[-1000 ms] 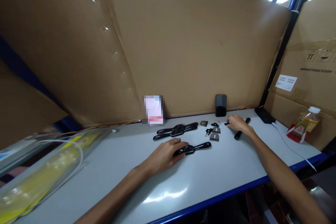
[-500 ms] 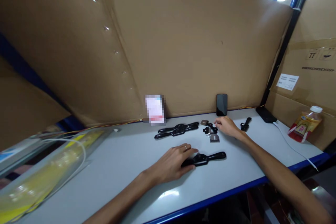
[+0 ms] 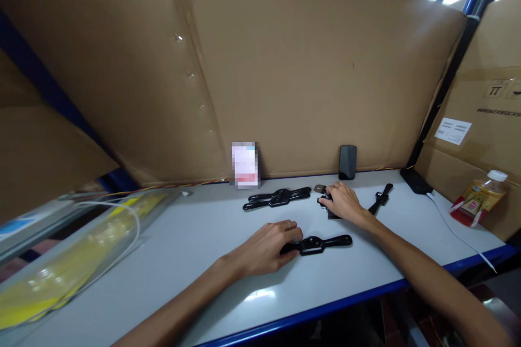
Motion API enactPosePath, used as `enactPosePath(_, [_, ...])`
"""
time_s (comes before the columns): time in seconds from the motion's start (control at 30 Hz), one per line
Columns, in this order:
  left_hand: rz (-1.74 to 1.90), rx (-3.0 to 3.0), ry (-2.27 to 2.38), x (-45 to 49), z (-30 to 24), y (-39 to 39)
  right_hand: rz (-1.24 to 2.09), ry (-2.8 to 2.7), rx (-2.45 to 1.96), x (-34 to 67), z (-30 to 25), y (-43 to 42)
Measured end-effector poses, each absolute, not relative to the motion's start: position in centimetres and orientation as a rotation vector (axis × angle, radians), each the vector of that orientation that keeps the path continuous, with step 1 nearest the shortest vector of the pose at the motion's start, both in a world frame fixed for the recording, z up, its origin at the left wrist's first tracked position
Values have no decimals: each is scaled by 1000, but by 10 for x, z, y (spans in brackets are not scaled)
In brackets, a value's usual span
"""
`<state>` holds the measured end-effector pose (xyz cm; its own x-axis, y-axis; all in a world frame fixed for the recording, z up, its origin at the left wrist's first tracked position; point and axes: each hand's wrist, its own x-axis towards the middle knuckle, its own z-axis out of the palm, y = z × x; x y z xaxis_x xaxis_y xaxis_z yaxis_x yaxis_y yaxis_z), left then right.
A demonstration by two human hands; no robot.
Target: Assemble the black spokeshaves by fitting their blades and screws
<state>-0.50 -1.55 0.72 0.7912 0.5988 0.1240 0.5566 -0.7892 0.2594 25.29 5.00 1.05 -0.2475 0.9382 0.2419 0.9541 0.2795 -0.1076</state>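
Note:
My left hand is closed around the left handle of a black spokeshave body, which rests on the table with its right handle free. Farther back, my right hand reaches down over a small group of loose parts, fingers bent in among them. What its fingertips grip is hidden. Beside them, a flat metal blade shows at the back, and another dark plate is partly covered by the hand. Two more black spokeshaves lie together to the left. Another one lies right of my right hand, partly behind the wrist.
A phone leans on the cardboard at the back, near a blurred white card. To the right are a black power bank with a white cable and a drink bottle. Yellow plastic packaging lies left.
My right hand has moved left and nearer over the loose parts, covering most of them. My left hand stays on the spokeshave handle. The view has shifted slightly.

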Motion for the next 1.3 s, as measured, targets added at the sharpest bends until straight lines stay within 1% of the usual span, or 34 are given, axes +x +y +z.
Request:
enactPosePath(0.1, [292,2756,904,-4,8,-15,-80,-2245,-1827,245,8,52])
enactPosePath(0.23, [269,2745,899,-5,14,-15,195,-2159,-1830,246,3,62])
enactPosePath(0.4, [188,2706,923,-10,23,-15,386,-2128,-1824,252,0,75])
enactPosePath(0.57, [202,2707,922,-12,24,-14,533,-2110,-1709,253,-3,81])
enactPosePath(0.7, [269,2730,884,-13,20,-13,584,-2050,-1575,254,1,78])
enactPosePath(0.77, [310,2734,861,-13,18,-13,748,-1951,-1434,255,7,72])
enactPosePath(0.9, [363,2720,823,-14,17,-11,1409,-1654,-1118,255,23,53])
enactPosePath(0.93, [362,2723,823,-14,17,-11,1532,-1592,-1069,255,27,48])
enactPosePath(1.0, [348,2735,830,-13,17,-11,1667,-1507,-1030,252,32,40])
enactPosePath(1.17, [320,2741,850,-12,19,-12,1630,-1525,-1078,247,34,35])
enactPosePath(1.3, [312,2731,867,-13,18,-12,1457,-1805,-1107,245,29,34])
